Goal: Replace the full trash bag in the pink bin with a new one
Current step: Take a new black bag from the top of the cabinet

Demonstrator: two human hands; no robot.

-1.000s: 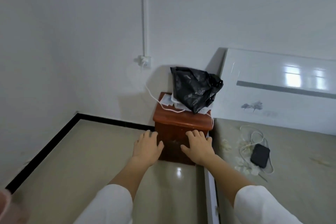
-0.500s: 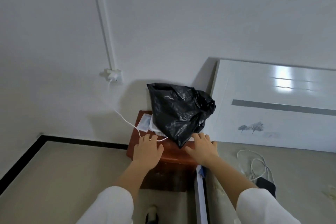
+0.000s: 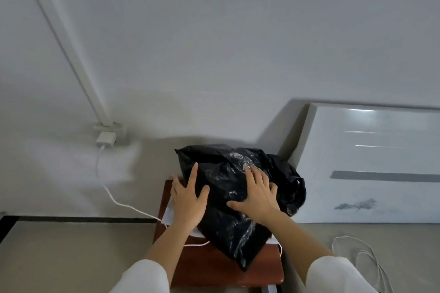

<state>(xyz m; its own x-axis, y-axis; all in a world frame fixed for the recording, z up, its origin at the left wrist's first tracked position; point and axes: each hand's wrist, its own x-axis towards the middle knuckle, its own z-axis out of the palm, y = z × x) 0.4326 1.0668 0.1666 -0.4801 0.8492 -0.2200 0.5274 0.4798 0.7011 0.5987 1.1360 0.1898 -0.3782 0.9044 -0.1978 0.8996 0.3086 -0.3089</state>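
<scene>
A crumpled black plastic bag (image 3: 228,226) lies on a red-brown wooden nightstand (image 3: 262,269) against the white wall. My left hand (image 3: 187,200) rests at the bag's left side, fingers spread, touching the plastic. My right hand (image 3: 258,195) lies flat on top of the bag with fingers apart. Neither hand grips the bag. The pink bin is out of view.
A white charger (image 3: 106,139) sits in a wall socket, and its cable (image 3: 119,202) runs down to the nightstand. White items (image 3: 167,214) lie under the bag. A white headboard (image 3: 371,166) stands at the right, with a looped white cable (image 3: 357,252) on the bed.
I have come closer to the nightstand. Both hands went forward from its front edge onto the black bag.
</scene>
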